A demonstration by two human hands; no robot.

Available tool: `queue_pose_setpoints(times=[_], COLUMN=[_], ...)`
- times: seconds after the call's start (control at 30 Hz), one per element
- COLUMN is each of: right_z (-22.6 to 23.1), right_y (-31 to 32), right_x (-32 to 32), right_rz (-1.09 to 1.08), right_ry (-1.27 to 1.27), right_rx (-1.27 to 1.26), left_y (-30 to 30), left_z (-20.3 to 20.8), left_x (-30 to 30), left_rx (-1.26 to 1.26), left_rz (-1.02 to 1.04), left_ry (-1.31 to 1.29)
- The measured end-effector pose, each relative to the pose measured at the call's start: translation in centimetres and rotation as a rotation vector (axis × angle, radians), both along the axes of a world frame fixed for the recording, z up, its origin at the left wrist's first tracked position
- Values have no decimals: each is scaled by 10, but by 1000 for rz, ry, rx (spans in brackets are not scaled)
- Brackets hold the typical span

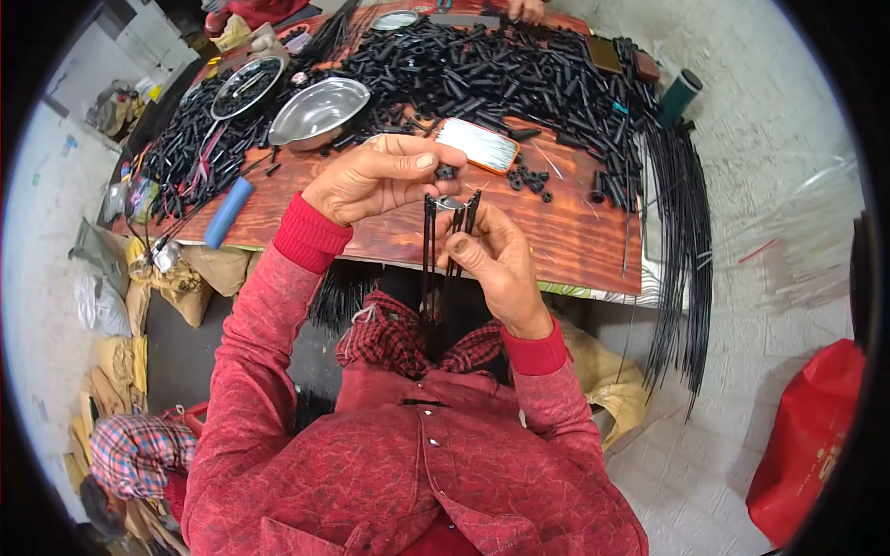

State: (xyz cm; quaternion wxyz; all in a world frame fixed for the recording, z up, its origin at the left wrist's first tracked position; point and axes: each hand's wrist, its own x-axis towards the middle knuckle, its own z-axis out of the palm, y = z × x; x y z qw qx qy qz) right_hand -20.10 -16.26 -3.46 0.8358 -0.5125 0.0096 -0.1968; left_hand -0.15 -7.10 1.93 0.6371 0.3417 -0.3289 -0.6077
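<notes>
Over the table's near edge, my left hand [380, 176] is closed, pinching a small black round piece [446, 172] between thumb and fingers. Just right of it and a little lower, my right hand [496, 269] grips several thin black rods [429, 236] that hang down toward my lap. A small shiny metal piece [449, 203] shows among the rods' upper ends, below the black piece; what it is I cannot tell. Beyond my hands lies a white tray with an orange rim [476, 145]. Small black rings [530, 179] are scattered beside it.
Black tubular parts [464, 69] are heaped across the reddish wooden table [575, 222]. At left are a metal bowl [320, 109], a round metal dish [246, 88] and a blue roll [228, 212]. Long black rods [681, 269] hang off the right edge near a green bottle [681, 95]. Another person's hand [527, 9] is at the far side.
</notes>
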Motion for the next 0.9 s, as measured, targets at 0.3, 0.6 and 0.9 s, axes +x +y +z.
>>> queue_pose_setpoints(times=[0.3, 0.6, 0.9], right_z=[12, 14, 13], right_y=[28, 42, 42], right_x=[19, 34, 34], right_rz=[33, 66, 60], right_ry=[36, 40, 45], right_rx=[-102, -130, -113], left_y=[42, 61, 61], left_z=[15, 7, 9], left_x=[16, 21, 17], left_rx=[32, 48, 46], left_rz=[21, 21, 31], left_ry=[-69, -78, -35])
